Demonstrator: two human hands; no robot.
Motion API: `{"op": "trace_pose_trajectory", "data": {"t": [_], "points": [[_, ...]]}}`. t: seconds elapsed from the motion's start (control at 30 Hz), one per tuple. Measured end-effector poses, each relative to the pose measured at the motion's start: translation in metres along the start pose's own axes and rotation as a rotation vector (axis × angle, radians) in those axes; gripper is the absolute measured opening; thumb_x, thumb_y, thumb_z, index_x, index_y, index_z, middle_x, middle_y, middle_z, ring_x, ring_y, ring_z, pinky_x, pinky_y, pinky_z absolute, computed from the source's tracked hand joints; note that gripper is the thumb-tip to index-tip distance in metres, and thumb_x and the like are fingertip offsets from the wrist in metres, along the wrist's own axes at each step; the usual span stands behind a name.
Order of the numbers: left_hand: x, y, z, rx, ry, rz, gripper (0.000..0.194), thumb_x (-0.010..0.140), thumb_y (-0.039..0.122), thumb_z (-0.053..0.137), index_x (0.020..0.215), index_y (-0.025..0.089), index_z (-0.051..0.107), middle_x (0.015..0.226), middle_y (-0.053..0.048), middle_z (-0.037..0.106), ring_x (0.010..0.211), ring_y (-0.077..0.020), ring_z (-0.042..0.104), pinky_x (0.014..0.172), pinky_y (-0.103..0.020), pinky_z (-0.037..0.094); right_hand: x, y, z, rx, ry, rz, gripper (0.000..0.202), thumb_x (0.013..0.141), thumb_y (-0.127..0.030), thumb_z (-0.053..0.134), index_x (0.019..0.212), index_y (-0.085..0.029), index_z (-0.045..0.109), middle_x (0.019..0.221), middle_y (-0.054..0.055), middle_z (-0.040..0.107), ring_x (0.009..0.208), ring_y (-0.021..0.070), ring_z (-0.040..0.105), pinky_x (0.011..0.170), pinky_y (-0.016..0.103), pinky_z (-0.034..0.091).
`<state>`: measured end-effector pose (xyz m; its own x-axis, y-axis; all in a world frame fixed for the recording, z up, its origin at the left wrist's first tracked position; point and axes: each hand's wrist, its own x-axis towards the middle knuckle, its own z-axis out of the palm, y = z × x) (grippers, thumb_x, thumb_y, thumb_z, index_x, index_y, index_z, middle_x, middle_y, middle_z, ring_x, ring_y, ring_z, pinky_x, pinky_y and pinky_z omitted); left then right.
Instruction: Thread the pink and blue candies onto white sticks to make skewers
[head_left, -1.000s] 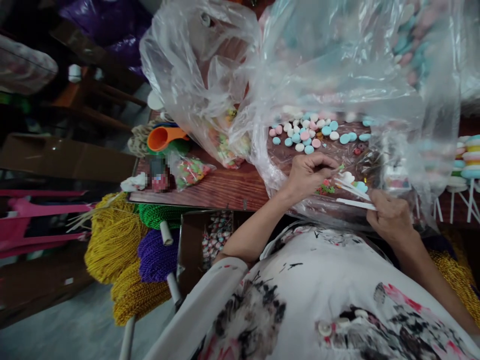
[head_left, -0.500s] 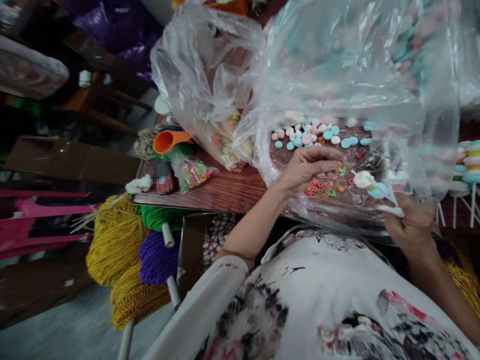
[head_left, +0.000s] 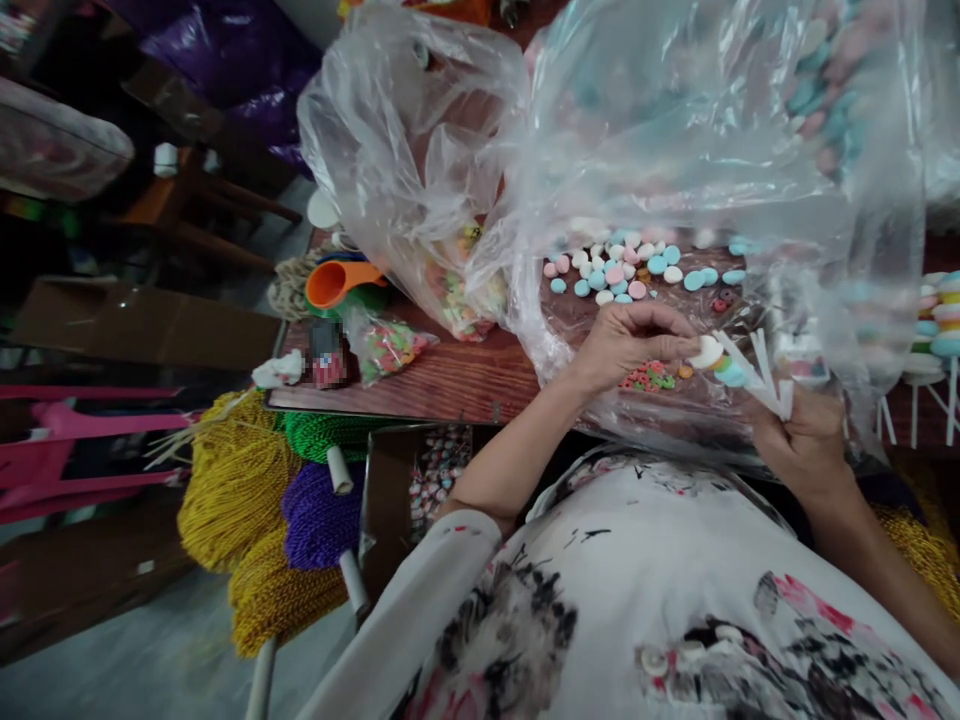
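Observation:
My right hand (head_left: 802, 440) is wrapped round several thin white sticks (head_left: 766, 385) that fan out from the fist. One of them carries a short stack of white, yellow-green and blue discs (head_left: 726, 366). Fingers pinched, my left hand (head_left: 641, 345) meets the white disc (head_left: 706, 352) at the outer end of that stack. A small piece between the fingertips may be hidden. Just below the left hand lie small red and green rings (head_left: 649, 377) on clear plastic. Pink, white and blue discs (head_left: 619, 268) are scattered beyond it.
A large clear bag (head_left: 675, 170) covers the far side of the wooden table (head_left: 480, 375). To the left stand an orange scoop (head_left: 334, 284) and a small bag of coloured rings (head_left: 390, 345). Finished-looking disc stacks on sticks (head_left: 946, 315) stand far right. Yellow cord bundles (head_left: 236, 480) hang below.
My left hand has moved right and slightly toward me, bringing its pinched fingers to the white disc. My right hand has shifted left, turning the sticks so the stack points to the left hand.

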<state>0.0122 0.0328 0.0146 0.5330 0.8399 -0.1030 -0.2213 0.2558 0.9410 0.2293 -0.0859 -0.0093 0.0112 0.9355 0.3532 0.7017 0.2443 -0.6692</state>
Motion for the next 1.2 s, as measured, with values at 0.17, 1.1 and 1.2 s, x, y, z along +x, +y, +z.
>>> {"op": "trace_pose_trajectory", "data": {"t": [0.17,1.1,1.2], "points": [[0.013,0.022,-0.002,0.17,0.018,0.07,0.042,0.066,0.042,0.093,0.098,0.021,0.077,0.081,0.0,0.075,0.072,-0.0128,0.069,0.065,-0.026,0.059,0.007,-0.016,0.011,0.136,0.137,0.073,0.008,0.084,-0.025,0.07,0.077,-0.024,0.071,0.064,0.001,0.064,0.057,0.0175,0.059,0.058,0.032,0.049],[-0.037,-0.02,-0.054,1.226,-0.131,0.128,0.018,0.09,0.016,0.061,0.09,0.015,0.079,0.084,-0.009,0.068,0.085,-0.0196,0.063,0.082,-0.033,0.049,-0.022,0.039,0.031,0.356,0.187,0.341,0.034,0.088,-0.034,0.07,0.057,-0.022,0.064,0.058,0.002,0.059,0.056,0.0165,0.054,0.055,0.032,0.045],[-0.044,-0.009,-0.062,1.217,-0.051,0.096,0.019,0.092,0.016,0.058,0.087,0.015,0.077,0.083,-0.007,0.068,0.081,-0.0172,0.062,0.079,-0.031,0.049,-0.023,0.038,0.033,0.472,0.236,0.454,0.034,0.087,-0.035,0.071,0.058,-0.021,0.061,0.057,-0.001,0.054,0.052,0.0125,0.048,0.048,0.027,0.037]]}}
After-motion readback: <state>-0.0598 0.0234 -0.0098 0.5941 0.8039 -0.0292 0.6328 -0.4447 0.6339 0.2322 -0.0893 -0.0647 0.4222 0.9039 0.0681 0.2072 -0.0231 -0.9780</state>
